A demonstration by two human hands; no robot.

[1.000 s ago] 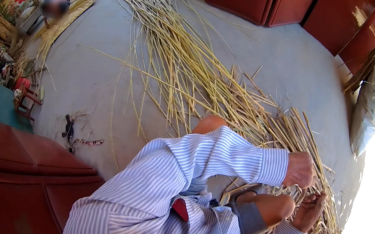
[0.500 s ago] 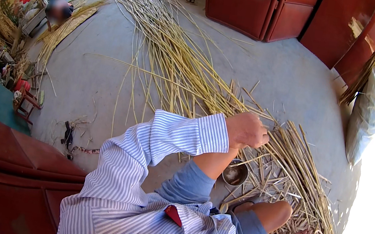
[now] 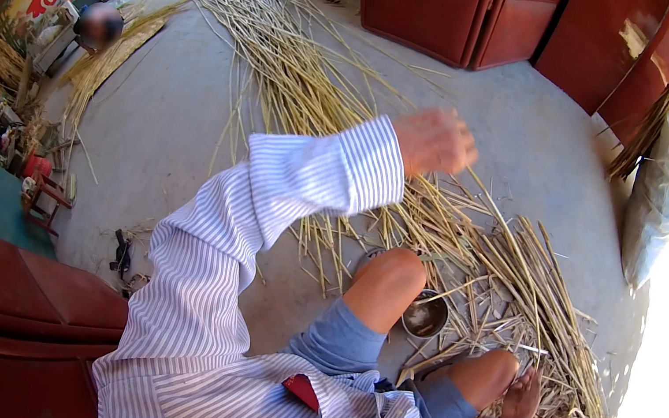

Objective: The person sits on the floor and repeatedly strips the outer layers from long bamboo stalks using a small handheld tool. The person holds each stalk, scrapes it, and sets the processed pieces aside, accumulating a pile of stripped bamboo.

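Our left hand point(image 3: 434, 142) hangs half-curled and empty above the reed stalks point(image 3: 472, 242) spread on the floor point(image 3: 163, 116). Our right hand point(image 3: 522, 396) rests low among them; we cannot tell its grip.

Straw point(image 3: 302, 87) lies in a long band on the floor point(image 3: 160, 133), running from the doors point(image 3: 442, 4) at the back down to the right, where it ends in a heap point(image 3: 545, 336). A bowl point(image 3: 426, 316) sits on the floor between the knees, at the heap's left edge. A sack point(image 3: 654, 212) leans at the far right. A bench point(image 3: 5, 303) stands at the lower left, with clutter point(image 3: 22, 154) behind it.
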